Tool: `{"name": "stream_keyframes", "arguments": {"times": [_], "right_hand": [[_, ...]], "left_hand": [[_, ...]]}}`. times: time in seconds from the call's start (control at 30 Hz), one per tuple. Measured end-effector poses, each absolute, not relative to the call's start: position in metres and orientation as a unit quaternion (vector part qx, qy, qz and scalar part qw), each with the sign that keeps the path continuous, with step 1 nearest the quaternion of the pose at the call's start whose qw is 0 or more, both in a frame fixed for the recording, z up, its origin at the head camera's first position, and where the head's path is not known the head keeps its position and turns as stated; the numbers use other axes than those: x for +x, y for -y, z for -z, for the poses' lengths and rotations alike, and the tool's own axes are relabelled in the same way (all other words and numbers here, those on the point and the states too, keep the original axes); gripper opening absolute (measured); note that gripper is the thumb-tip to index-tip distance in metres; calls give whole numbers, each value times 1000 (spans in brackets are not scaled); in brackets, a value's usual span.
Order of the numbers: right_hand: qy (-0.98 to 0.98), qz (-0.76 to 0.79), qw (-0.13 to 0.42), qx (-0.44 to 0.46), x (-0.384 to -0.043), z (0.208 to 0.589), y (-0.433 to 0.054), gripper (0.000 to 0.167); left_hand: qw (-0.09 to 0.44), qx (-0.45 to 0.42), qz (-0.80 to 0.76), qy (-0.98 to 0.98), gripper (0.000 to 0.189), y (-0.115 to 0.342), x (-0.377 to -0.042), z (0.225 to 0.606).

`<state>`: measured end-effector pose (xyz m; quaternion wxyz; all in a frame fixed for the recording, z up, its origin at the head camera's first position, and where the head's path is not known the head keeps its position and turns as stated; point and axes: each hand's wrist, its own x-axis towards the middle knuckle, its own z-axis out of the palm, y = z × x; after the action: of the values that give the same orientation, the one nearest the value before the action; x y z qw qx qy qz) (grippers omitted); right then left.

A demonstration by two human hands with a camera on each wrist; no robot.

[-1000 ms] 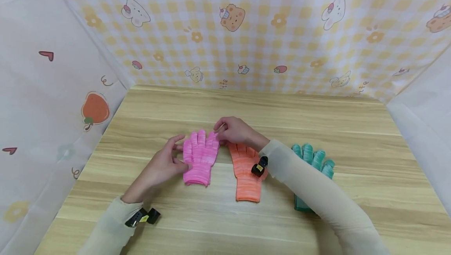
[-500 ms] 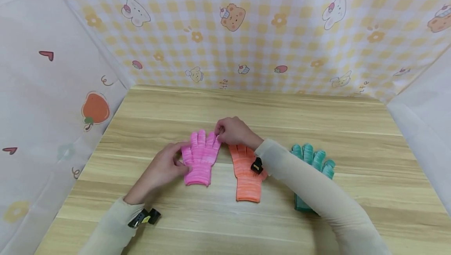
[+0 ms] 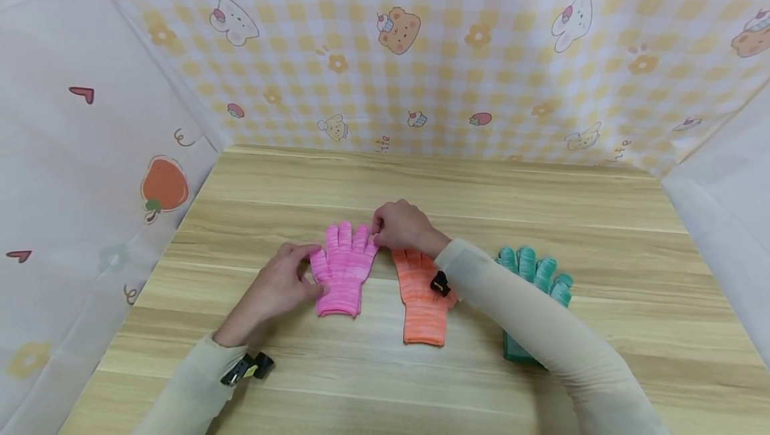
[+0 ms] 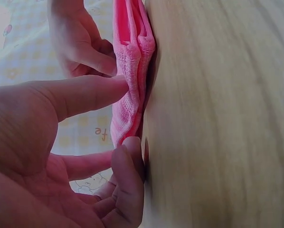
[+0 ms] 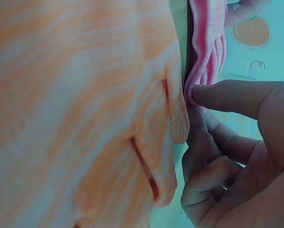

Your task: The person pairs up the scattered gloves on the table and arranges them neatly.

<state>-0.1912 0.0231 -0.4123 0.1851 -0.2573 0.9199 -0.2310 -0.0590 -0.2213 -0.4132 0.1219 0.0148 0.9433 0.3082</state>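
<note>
A pair of pink knit gloves [image 3: 345, 271] lies stacked on the table, fingers pointing away, two layers showing at the cuff [image 4: 132, 57] in the left wrist view. My left hand [image 3: 281, 282] holds their left side, thumb on top near the cuff, index finger at the glove's thumb tip, other fingers curled at the edge. My right hand [image 3: 404, 226] pinches the rightmost fingertip of the pink gloves [image 5: 206, 52] between thumb and index finger. Just below the right wrist lie orange gloves [image 3: 424, 308], their fingertips partly hidden by that hand.
Green gloves [image 3: 522, 345] lie to the right, partly covered by my right forearm. The wooden table [image 3: 289, 181] ends at a yellow checked cloth [image 3: 442, 74] behind. White cloth [image 3: 90, 174] hangs at the left side.
My left index finger has moved onto the pink gloves' thumb tip. My right hand has closed on their rightmost fingertip and drawn slightly right, spreading the glove's edges a little.
</note>
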Motion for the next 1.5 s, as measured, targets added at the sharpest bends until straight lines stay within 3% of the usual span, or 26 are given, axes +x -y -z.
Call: {"name": "stream_keyframes", "arguments": {"times": [0.33,0.63,0.93,1.03,1.3,1.5], "right_hand": [[-907,269,185,-267,-193,405,-38,6],[-891,300,143,-310,-183,390,-88,9],[-881,254,120,-381,-141,393,-140,24],[-876,222,104,-416,-125,397,-149,27],[-894,119,124,-415,-100,406,-150,63],[-901,92,117,-408,-101,408,-150,67]], "left_hand": [[125,8,-308,-943,77,222,-62,409],[36,96,-302,-948,49,223,-63,403],[-13,200,-260,-945,37,210,-63,404],[-13,221,-242,-945,36,206,-62,404],[53,217,-194,-955,45,197,-62,406],[68,212,-184,-957,48,190,-67,408]]}}
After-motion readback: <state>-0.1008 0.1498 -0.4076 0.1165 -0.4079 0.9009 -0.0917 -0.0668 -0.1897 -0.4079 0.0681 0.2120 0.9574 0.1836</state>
